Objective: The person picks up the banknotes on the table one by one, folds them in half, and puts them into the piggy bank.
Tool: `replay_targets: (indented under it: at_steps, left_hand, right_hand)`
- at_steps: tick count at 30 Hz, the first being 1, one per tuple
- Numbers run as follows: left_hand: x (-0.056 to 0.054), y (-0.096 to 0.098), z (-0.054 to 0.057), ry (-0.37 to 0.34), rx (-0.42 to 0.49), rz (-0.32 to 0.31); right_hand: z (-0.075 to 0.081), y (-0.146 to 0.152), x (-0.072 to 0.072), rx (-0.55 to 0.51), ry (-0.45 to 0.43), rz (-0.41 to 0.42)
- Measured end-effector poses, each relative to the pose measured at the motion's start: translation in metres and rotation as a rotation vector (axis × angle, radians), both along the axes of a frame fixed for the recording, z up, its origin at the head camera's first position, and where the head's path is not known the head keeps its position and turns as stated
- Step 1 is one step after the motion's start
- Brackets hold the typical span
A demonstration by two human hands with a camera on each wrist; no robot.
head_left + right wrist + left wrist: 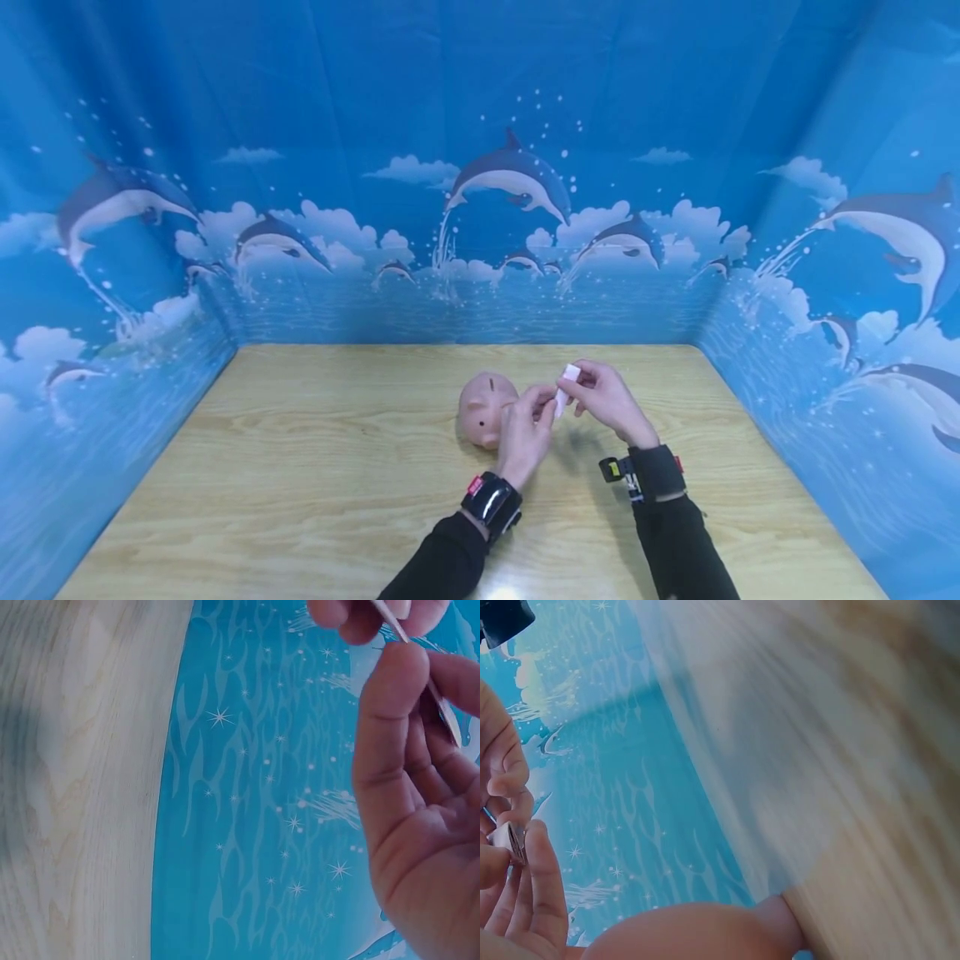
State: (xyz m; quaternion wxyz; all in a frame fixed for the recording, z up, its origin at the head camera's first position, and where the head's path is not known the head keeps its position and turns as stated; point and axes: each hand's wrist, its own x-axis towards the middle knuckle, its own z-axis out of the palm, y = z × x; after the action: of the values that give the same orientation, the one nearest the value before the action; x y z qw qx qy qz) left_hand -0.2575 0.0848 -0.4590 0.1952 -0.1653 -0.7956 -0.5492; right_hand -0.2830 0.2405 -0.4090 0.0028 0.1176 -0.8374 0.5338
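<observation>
A small white folded slip (pixel 567 385), which looks like paper, is pinched by both hands above the table. My left hand (pixel 525 437) grips its lower end and my right hand (pixel 603 400) its upper end, between thumb and fingers. In the left wrist view the folded slip (pixel 510 841) shows layered edges; in the right wrist view it appears as a thin edge behind the right thumb (pixel 390 712). A pink piggy bank (pixel 480 404) with a dark slot on top stands just left of the left hand, which partly hides it.
Underneath is a light wood-grain table (pixel 315 467). A blue dolphin-print curtain (pixel 360 225) encloses the table's back and both sides. Each wrist wears a black band, one a left wristband (pixel 491 504) and one a right wristband (pixel 656 472).
</observation>
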Motion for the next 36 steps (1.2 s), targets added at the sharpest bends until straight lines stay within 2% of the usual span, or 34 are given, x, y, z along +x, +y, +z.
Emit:
replay_targets:
  at_steps: [6,14,23,28,32,36]
  left_hand:
    - [0.000,-0.002,0.001,0.074,-0.044,0.015]
    - [0.000,-0.004,0.002,0.102,-0.032,-0.022]
    - [-0.001,-0.004,0.000,0.114,0.016,-0.003]
    - [0.000,-0.002,0.000,0.117,0.033,0.003]
    - [0.001,-0.002,0.002,0.180,0.002,0.029]
    - [0.003,-0.004,0.005,0.278,-0.098,0.073]
  right_hand:
    - [0.001,-0.007,0.000,-0.042,0.046,-0.092]
    - [-0.002,-0.013,0.000,-0.115,0.076,-0.162]
    - [0.000,-0.012,0.002,-0.151,0.004,-0.014]
    - [0.002,-0.012,0.002,-0.172,-0.013,0.037]
    - [0.002,-0.012,0.003,-0.194,-0.017,0.053]
    - [0.002,-0.012,0.003,-0.204,-0.016,0.065]
